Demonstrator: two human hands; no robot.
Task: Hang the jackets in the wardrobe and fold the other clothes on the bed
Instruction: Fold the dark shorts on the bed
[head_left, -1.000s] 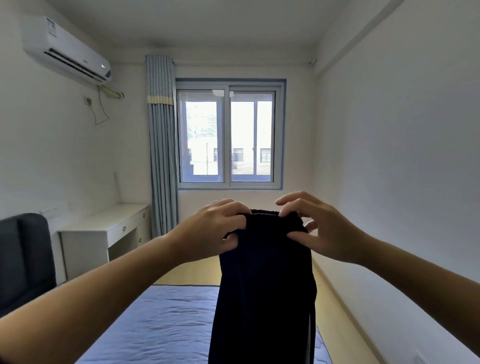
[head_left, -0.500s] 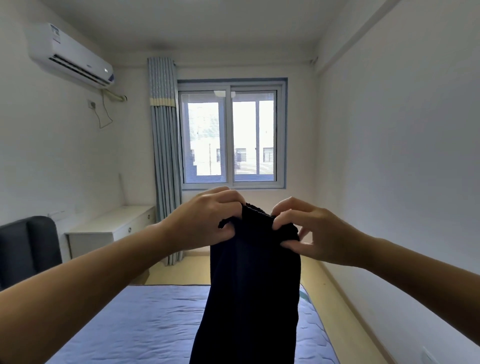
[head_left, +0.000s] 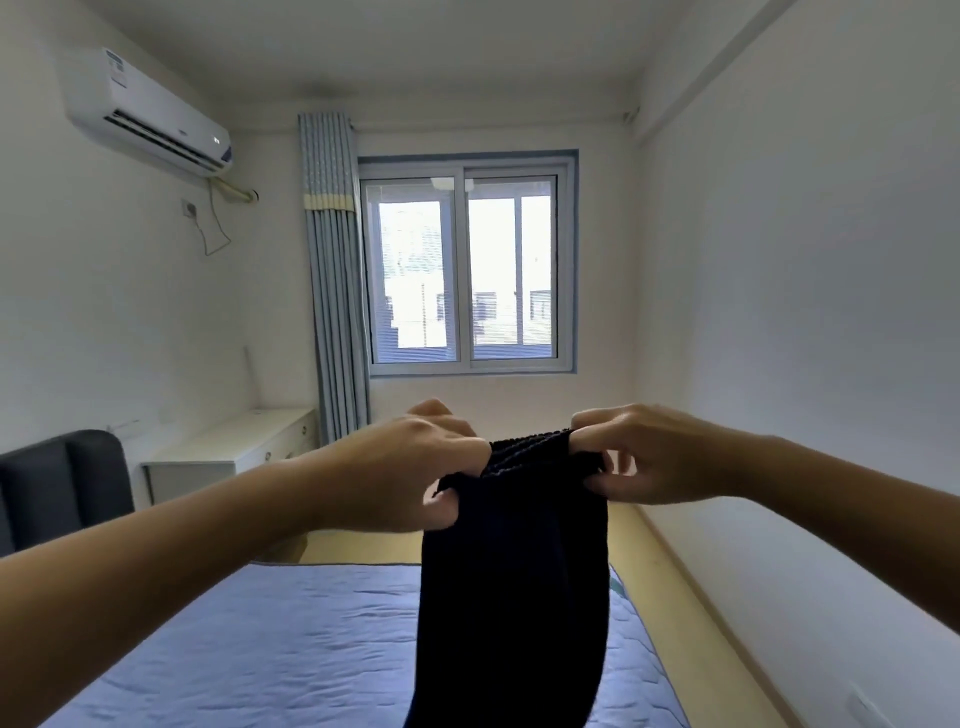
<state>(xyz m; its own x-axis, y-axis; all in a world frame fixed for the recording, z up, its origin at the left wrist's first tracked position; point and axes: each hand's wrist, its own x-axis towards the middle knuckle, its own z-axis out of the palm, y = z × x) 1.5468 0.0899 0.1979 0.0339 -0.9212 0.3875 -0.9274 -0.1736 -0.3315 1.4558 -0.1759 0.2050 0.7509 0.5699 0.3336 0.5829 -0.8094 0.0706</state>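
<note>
- The dark garment (head_left: 514, 597) is held up in the air by its ribbed top band (head_left: 530, 451), and the rest drops straight down below the hands
- From the head view it hangs in front of the right part of the bed (head_left: 260, 649), close to the bed's far right corner
- The left hand (head_left: 410, 467) grips the left end of the band, its fingers (head_left: 457, 441) curled over the top and the thumb pressed into the cloth lower down
- The right hand (head_left: 660, 457) pinches the right end, with fingertips and thumb closed on the ribbed edge
- The garment's long axis is vertical and hangs down from the fingers, while the band runs roughly level from hand to hand; neither hand is nearer, as each holds one end
- The lower end runs out at the bottom edge of the view, so I cannot tell whether it touches the bed
- It looks like a piece to fold, not a jacket; laying it flat would likely need both hands to go down together, keeping the band stretched so the cloth lands unwrinkled
</note>
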